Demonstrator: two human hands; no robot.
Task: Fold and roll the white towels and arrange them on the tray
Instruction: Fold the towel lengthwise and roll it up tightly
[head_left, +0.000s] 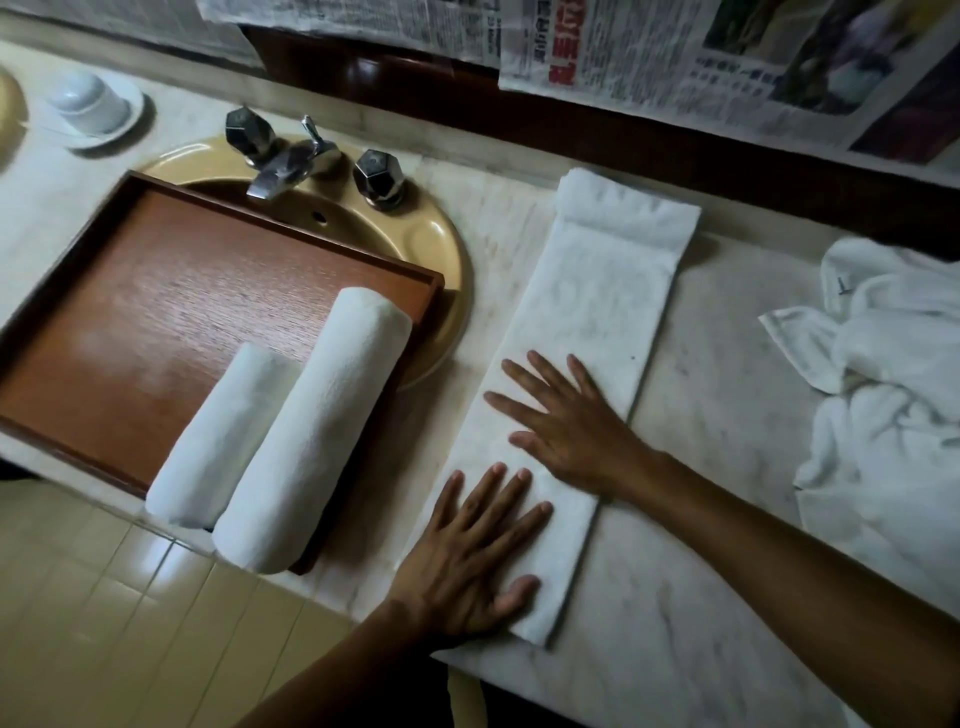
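Note:
A white towel (592, 306) lies folded into a long narrow strip on the marble counter, running from near the front edge toward the wall. My left hand (467, 561) presses flat on its near end with fingers spread. Just beyond it, my right hand (566, 421) lies flat across the strip, fingers straight and pointing left. A brown wooden tray (130, 322) sits over the sink at the left. Two rolled white towels lie side by side at its right end, the shorter roll (218, 441) to the left of the longer roll (317, 426).
A heap of loose white towels (893, 389) lies at the right end of the counter. A yellow sink (441, 260) with a chrome faucet (285, 161) sits under the tray. A white cup on a saucer (88, 104) stands far left. Newspapers (675, 52) hang on the wall.

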